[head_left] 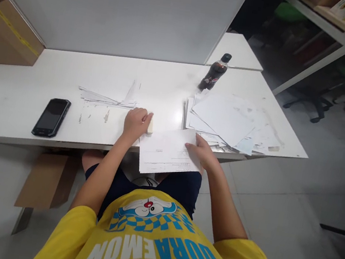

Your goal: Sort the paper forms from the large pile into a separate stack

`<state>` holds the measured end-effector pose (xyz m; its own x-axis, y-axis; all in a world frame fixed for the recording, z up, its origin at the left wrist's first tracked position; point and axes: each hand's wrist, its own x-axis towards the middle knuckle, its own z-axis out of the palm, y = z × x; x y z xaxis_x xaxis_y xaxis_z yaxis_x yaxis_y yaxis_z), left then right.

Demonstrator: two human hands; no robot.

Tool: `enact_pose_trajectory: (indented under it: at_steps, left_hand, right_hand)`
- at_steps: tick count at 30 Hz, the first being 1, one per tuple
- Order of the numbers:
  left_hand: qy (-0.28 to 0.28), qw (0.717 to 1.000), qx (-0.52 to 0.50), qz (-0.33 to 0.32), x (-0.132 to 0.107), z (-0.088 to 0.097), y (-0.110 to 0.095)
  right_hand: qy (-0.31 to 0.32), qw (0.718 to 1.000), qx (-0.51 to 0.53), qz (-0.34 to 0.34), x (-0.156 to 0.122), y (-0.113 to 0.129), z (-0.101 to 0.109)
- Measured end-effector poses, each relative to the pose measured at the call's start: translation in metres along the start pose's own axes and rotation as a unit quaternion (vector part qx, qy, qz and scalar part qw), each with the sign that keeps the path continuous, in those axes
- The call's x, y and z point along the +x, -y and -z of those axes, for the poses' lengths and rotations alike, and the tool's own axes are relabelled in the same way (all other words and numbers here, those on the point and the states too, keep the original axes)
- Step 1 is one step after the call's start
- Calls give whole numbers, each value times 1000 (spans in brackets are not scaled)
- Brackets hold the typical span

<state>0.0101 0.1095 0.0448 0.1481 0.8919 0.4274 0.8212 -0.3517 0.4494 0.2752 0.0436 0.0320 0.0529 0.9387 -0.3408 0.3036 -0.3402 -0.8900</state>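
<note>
My left hand [136,123] is closed at the table's front edge, fingers curled round a small cream-coloured block [151,124]. Its exact kind is hard to make out. The left edge of a printed sheet of paper [169,153] lies close beside that block. My right hand [203,151] pinches the sheet at its right side, thumb on top. Part of the sheet rests on the table and part hangs over the front edge above my lap. Just beyond my left hand lie thin paper pieces [108,99], seen nearly edge-on.
An untidy stack of papers [223,115] covers the right of the white table [54,73]. Behind it stands a cola bottle [214,73]. A black phone [51,117] lies at left, with a cardboard box [11,36] further back. A grey panel [128,10] borders the far edge.
</note>
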Motion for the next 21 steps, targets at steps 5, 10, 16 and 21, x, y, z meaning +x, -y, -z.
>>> enact_pose_trajectory:
  at_steps: [5, 10, 16, 21]
  left_hand:
    - [156, 987, -26, 3, 29, -19, -18]
    - [210, 978, -4, 18, 30, -39, -14]
    - [154, 987, 38, -13, 18, -43, -13]
    - [126, 992, 21, 21, 18, -40, -19]
  right_hand:
    - [6, 1000, 2, 2, 2, -6, 7]
    - [12, 999, 28, 12, 4, -12, 9]
    - [11, 998, 53, 39, 11, -29, 4]
    - [-9, 997, -23, 76, 7, -20, 3]
